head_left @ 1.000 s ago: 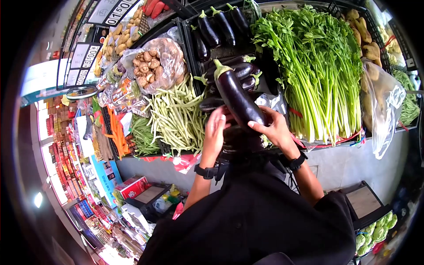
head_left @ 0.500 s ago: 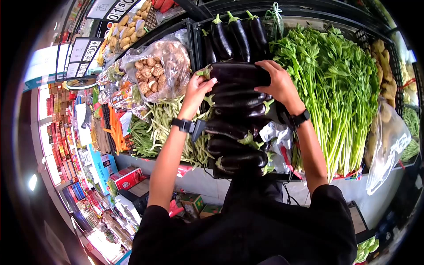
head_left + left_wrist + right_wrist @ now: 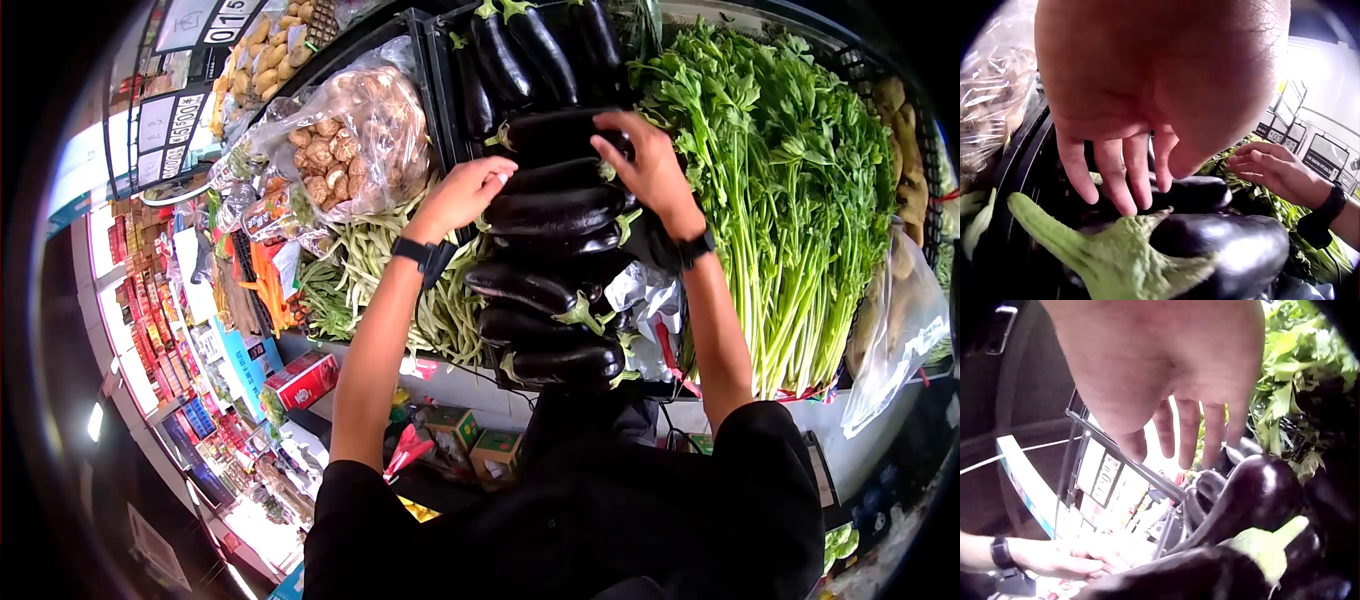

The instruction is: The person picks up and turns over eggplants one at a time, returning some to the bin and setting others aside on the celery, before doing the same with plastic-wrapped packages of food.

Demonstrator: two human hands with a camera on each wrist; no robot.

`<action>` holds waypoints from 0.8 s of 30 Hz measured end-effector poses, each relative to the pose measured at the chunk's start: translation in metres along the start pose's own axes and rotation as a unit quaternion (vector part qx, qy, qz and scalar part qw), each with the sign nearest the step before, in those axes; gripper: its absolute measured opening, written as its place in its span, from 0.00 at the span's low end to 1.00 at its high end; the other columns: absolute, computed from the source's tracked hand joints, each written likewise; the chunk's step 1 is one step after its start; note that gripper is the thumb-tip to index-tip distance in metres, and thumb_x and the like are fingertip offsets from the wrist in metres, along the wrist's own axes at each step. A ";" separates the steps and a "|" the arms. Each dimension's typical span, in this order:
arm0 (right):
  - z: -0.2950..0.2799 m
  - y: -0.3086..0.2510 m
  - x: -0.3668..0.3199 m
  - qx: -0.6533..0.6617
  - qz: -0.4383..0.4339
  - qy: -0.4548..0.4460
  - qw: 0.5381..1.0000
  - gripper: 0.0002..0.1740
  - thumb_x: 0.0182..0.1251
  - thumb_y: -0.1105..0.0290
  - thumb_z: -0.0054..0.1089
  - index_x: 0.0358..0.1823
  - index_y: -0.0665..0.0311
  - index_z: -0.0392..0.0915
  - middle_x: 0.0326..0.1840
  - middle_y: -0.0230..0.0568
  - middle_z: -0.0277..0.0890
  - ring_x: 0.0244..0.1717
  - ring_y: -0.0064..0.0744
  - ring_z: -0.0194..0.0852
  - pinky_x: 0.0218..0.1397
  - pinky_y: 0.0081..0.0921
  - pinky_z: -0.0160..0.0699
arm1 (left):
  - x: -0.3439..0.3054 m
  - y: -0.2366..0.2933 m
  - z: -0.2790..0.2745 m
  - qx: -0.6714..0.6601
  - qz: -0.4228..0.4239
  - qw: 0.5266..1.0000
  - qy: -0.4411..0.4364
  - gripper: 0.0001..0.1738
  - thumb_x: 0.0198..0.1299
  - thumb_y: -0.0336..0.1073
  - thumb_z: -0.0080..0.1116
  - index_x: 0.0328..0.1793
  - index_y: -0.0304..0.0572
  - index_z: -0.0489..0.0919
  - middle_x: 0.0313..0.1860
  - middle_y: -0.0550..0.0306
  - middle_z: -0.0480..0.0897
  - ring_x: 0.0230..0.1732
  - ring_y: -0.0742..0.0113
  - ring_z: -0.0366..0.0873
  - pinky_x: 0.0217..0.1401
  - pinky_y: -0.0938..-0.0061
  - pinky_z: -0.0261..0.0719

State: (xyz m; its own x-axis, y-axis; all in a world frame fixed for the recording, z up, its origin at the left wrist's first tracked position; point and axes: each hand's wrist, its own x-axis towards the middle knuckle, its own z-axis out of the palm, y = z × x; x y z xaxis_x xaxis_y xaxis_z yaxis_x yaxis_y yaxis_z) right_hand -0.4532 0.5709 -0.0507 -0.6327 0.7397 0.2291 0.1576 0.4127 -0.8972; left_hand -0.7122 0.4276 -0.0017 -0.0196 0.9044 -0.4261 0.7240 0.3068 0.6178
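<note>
a broad bank of leafy green stalks (image 3: pixel 790 180) fills the right side of the market shelf, and just to its left a black crate (image 3: pixel 441 100) holds a stack of eggplants (image 3: pixel 550 290) lying crosswise, one above another. left of the crate sits a clear bag of mushrooms (image 3: pixel 350 140), with a heap of green beans (image 3: pixel 450 315) below it. the top eggplant (image 3: pixel 555 132) lies across the upper end of the stack, its green stem end towards the mushrooms and its other end beside the greens. the right hand (image 3: pixel 650 165) rests on that end by the greens, its fingers (image 3: pixel 1188 434) nearly straight and laid over the dark skin, not wrapped round it. the left hand (image 3: pixel 465 195) is at the stem end, fingers (image 3: pixel 1122 181) straight and hanging loose with nothing held; whether the tips touch the eggplant cannot be told. in the left wrist view a green calyx (image 3: pixel 1129 250) of a nearer eggplant shows just below those fingertips. each wrist wears a black band (image 3: pixel 415 252).
</note>
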 end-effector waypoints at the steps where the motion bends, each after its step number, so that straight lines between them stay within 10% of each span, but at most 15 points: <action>1: 0.000 -0.010 -0.013 -0.004 0.014 -0.013 1.000 0.25 0.63 0.60 0.69 0.57 0.68 0.78 0.53 0.50 0.81 0.54 0.50 0.79 0.59 0.39 0.78 | -0.010 0.007 0.002 -0.024 -0.002 1.000 -0.019 0.18 0.70 0.36 0.57 0.62 0.37 0.78 0.54 0.47 0.85 0.55 0.56 0.83 0.60 0.66 0.78; 4: 0.007 -0.037 -0.054 -0.043 0.072 -0.117 0.990 0.34 0.57 0.51 0.73 0.59 0.67 0.78 0.56 0.53 0.78 0.58 0.52 0.77 0.63 0.40 0.77 | -0.043 0.029 0.008 0.026 0.026 0.997 -0.069 0.38 0.57 0.44 0.71 0.71 0.39 0.70 0.69 0.44 0.73 0.70 0.49 0.71 0.72 0.62 0.69; 7: 0.025 -0.044 -0.087 -0.130 0.011 -0.094 0.987 0.44 0.45 0.69 0.78 0.68 0.57 0.71 0.69 0.45 0.67 0.70 0.51 0.64 0.69 0.41 0.71 | -0.059 0.028 0.032 0.142 0.105 0.983 0.037 0.49 0.44 0.40 0.77 0.74 0.44 0.65 0.67 0.48 0.72 0.68 0.47 0.70 0.70 0.60 0.70; 17: 0.006 -0.128 -0.146 -0.185 -0.059 0.003 0.981 0.42 0.32 0.79 0.74 0.59 0.55 0.76 0.56 0.35 0.71 0.59 0.45 0.66 0.62 0.40 0.70 | -0.143 0.081 0.051 0.197 0.140 0.956 0.168 0.37 0.37 0.37 0.78 0.59 0.47 0.78 0.55 0.55 0.76 0.55 0.51 0.75 0.60 0.60 0.76; 24: -0.007 -0.214 -0.247 0.016 -0.056 -0.080 0.995 0.45 0.34 0.73 0.83 0.62 0.64 0.74 0.58 0.45 0.75 0.60 0.48 0.71 0.66 0.38 0.71 | -0.286 0.081 0.076 -0.063 0.125 0.990 0.032 0.36 0.39 0.39 0.79 0.60 0.41 0.80 0.53 0.54 0.80 0.55 0.55 0.80 0.61 0.65 0.78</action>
State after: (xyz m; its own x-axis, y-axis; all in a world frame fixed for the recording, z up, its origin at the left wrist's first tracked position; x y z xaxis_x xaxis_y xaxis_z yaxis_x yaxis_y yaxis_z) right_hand -0.3249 0.3033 0.0875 -0.7582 0.5946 0.2674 0.0573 0.4693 -0.8812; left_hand -0.5957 0.1713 0.1195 0.1029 0.9722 -0.2103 0.6197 0.1027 0.7781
